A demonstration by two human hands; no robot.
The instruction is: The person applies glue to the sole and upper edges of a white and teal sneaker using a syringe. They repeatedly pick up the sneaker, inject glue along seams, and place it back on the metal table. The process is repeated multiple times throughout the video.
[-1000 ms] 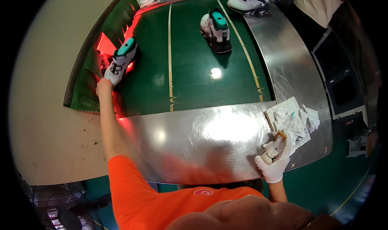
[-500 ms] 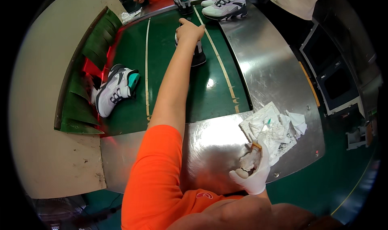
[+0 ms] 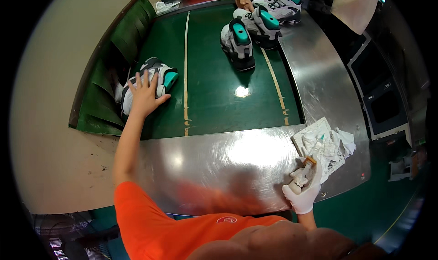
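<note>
My left hand (image 3: 144,97), bare with fingers spread, lies over a white and grey sneaker (image 3: 158,68) at the left of the green belt. A teal insert (image 3: 170,80) shows in that shoe's opening; its toe side is partly hidden by my hand. At the lower right my right hand (image 3: 305,197), in a white glove, is closed around a crumpled off-white cloth (image 3: 299,176). An orange-yellow piece (image 3: 310,161) sticks out by its fingers; its kind is unclear. Another sneaker (image 3: 237,47) stands on the middle of the belt.
Green flaps (image 3: 104,86) hang along the left side. Across the belt (image 3: 210,100), a co-worker's hand (image 3: 244,3) is by a further sneaker (image 3: 258,29). Another shoe (image 3: 285,9) sits behind. A white pad with crumpled wipes (image 3: 326,152) lies on the metal ledge (image 3: 219,168).
My left hand has moved from the middle sneaker back and left onto the left one. A co-worker's hand has appeared at the far shoes. My right hand still grips the cloth.
</note>
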